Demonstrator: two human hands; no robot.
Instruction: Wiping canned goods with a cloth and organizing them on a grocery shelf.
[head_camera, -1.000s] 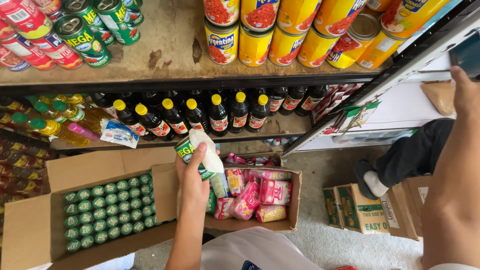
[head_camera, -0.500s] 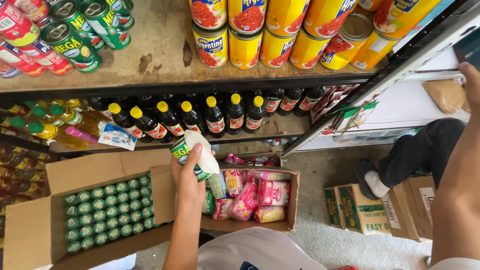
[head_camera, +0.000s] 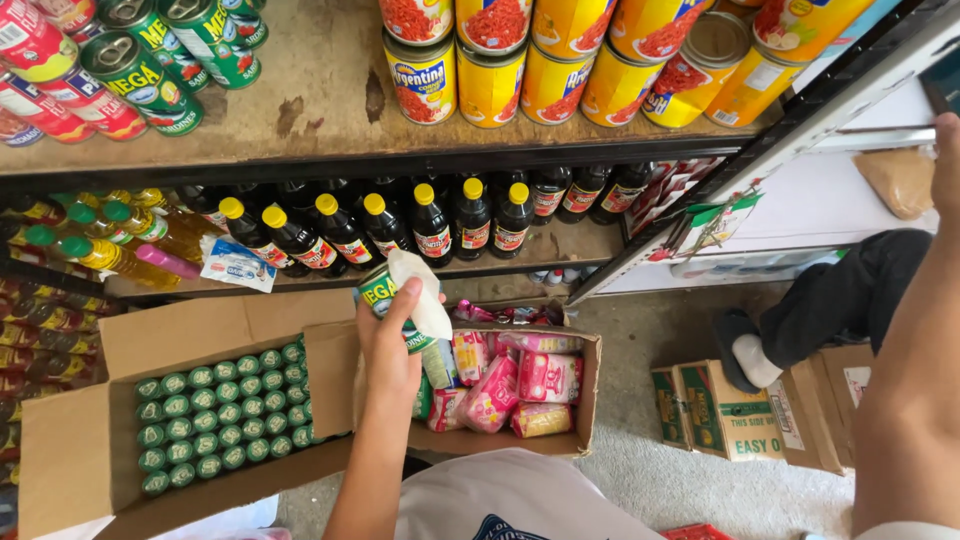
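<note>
My left hand (head_camera: 388, 348) is raised in front of the lower shelf and grips a green-labelled tin can (head_camera: 379, 292) together with a white cloth (head_camera: 421, 297) draped over it. Below the hand lies an open cardboard box (head_camera: 70, 450) packed with several rows of green-topped cans (head_camera: 220, 415). My right hand (head_camera: 947, 165) is up at the far right edge, resting on the white shelf rail (head_camera: 885, 131); its fingers run out of view, so I cannot tell what it grips.
The top wooden shelf (head_camera: 320, 95) carries green and red cans at left and yellow cans (head_camera: 560, 60) at right. Dark sauce bottles (head_camera: 420, 225) line the lower shelf. A second box (head_camera: 575, 400) holds pink packets. Another person's leg (head_camera: 820, 310) and small cartons (head_camera: 730, 410) are on the floor at right.
My left hand with the can and cloth has stayed at about the same height. The view has shifted slightly, and my right hand has slid a little higher at the right edge.
</note>
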